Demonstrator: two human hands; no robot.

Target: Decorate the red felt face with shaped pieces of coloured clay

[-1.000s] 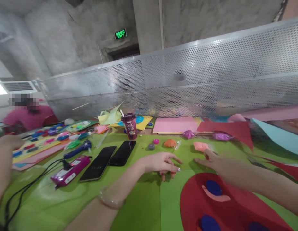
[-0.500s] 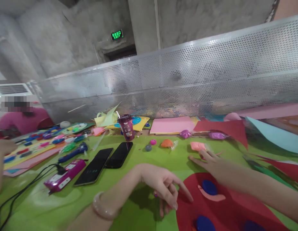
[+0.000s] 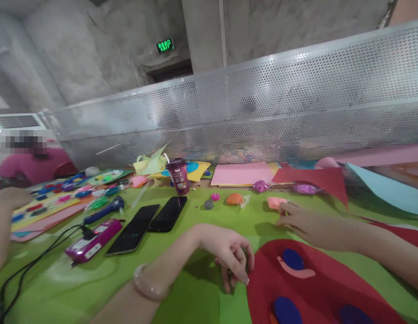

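Observation:
At the pink lump of modelling clay [image 3: 274, 202], my right hand [image 3: 302, 222] has its fingertips closed on the lump's near right edge. My left hand [image 3: 227, 254] hangs loosely bent, its fingers a little apart and nothing visible in them, by the left edge of a red paper shape [image 3: 317, 297]. On that red paper lie blue clay discs; the upper disc [image 3: 293, 259] has a curved pink clay strip [image 3: 298, 269] along its lower side. Left of the pink lump is orange clay [image 3: 234, 199] in clear wrapping.
Two phones [image 3: 134, 229], a purple power strip [image 3: 94, 240] with black cables and a drink cup [image 3: 179, 175] stand left. Pink paper [image 3: 241, 174] and purple clay packs [image 3: 305, 187] lie behind. Another person's arm [image 3: 2, 220] reaches in at the left edge.
My right hand has moved slightly up onto the pink clay, its fingers drawing together. My left index finger has curled back off the red paper.

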